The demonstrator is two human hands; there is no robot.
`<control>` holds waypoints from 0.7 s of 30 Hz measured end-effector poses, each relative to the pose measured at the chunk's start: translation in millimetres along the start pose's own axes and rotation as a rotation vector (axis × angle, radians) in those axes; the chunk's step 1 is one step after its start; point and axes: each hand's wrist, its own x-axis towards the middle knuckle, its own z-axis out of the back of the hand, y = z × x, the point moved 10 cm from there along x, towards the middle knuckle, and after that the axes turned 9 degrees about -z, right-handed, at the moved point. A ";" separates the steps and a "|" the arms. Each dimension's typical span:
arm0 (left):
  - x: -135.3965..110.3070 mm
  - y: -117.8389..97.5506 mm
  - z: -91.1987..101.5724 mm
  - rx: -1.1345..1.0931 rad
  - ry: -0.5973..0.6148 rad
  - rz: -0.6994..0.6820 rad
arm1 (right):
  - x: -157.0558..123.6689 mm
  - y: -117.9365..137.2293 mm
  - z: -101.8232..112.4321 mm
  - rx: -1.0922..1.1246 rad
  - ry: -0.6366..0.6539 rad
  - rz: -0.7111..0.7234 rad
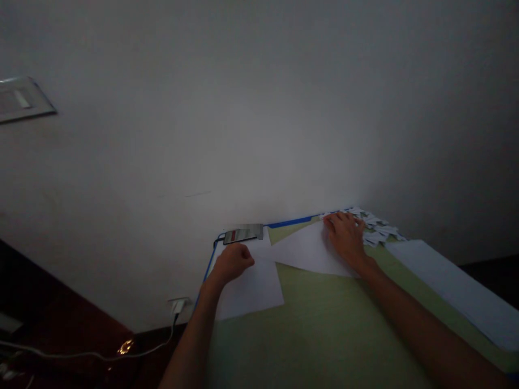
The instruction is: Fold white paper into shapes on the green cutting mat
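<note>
Head view: one loose white sheet [302, 248], lying slantwise between two bare hands on a green tabletop [324, 329]. Handling note: best worked with light fingertip pressure, both ends kept level and the paper smoothed flat before any crease is pressed, wrists clear of its near edge. Right hand [344, 232]: fingers bent over the sheet's far right end, touching it; whether they pinch or merely press, cannot tell; the sheet runs from this hand toward 8 o'clock. Left hand [233, 263]: curled nearly to a fist, above a second white sheet [259, 294]; whether it grips paper, cannot tell; the slanted sheet lies at its 3 o'clock, its near-left corner by the second sheet's edge. Adjacent items: phone [240, 235], just beyond the left hand at 12 o'clock; folded paper pieces [377, 229], right hand's 3 o'clock; further white paper [454, 289], its 4 o'clock.
</note>
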 end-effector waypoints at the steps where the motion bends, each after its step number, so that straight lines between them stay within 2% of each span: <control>1: -2.1 7.8 6.4 0.063 -0.025 0.047 | -0.3 2.0 -0.7 0.006 0.009 0.003; 3: -6.1 18.9 23.1 0.149 -0.133 0.145 | -1.7 9.8 -0.8 0.034 0.029 0.031; 5: -8.8 14.1 40.6 0.180 -0.303 0.156 | -4.7 22.2 0.7 0.061 0.044 0.083; 6: -9.2 4.4 47.0 0.173 -0.390 0.105 | -6.8 29.4 1.8 0.069 0.048 0.112; 8: -7.2 -22.3 46.4 0.098 -0.462 -0.073 | -12.4 45.4 4.0 0.082 0.057 0.177; 10: -5.1 -46.1 34.0 -0.017 -0.429 -0.228 | -19.8 63.0 5.2 0.111 0.075 0.258; 11: -4.3 -53.5 25.6 -0.063 -0.391 -0.260 | -24.0 71.2 5.7 0.131 0.086 0.296; 16: -1.2 -67.0 -13.7 -0.177 -0.184 -0.264 | -41.1 97.4 9.6 0.193 0.120 0.400; 21: -2.5 -76.6 -19.5 -0.108 -0.187 -0.283 | -57.4 115.9 19.6 0.267 0.120 0.496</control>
